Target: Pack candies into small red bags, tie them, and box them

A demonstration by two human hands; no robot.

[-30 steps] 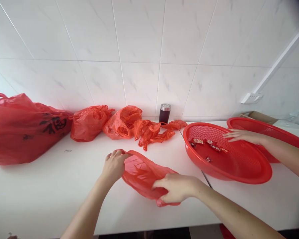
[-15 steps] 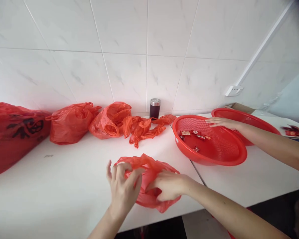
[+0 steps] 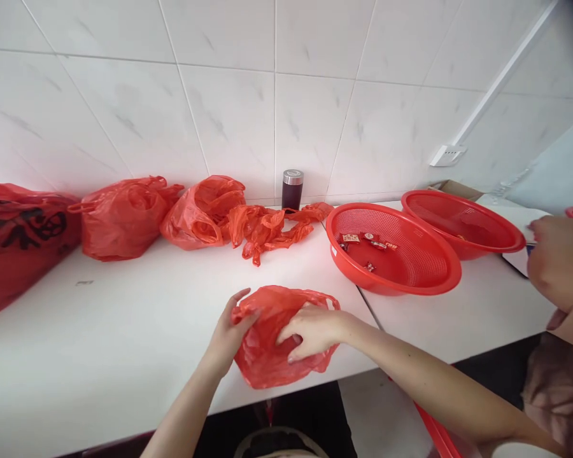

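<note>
A thin red plastic bag (image 3: 272, 362) sits at the table's front edge, its mouth facing up. My left hand (image 3: 226, 334) grips the bag's left rim, with the thumb over the inner side and the fingers at the outside. Inside the mouth is my right hand (image 3: 312, 331), its fingers curved and apart, thumb lower than the index finger. A small dark patch shows between them; I cannot make out what it is. One bag handle loops up by the right wrist.
A red perforated basket (image 3: 430, 283) holds several small wrapped packets (image 3: 370, 236). Another red basket (image 3: 510, 245) stands behind it. Along the wall are red bags (image 3: 124, 222), crumpled bags (image 3: 267, 226) and a dark tumbler (image 3: 292, 191). A co-worker's blurred hand (image 3: 561, 254) is at right.
My left hand has come down onto the bag's left rim and taken hold of it. The co-worker's hand has left the basket and moved right. The view has tilted down a little.
</note>
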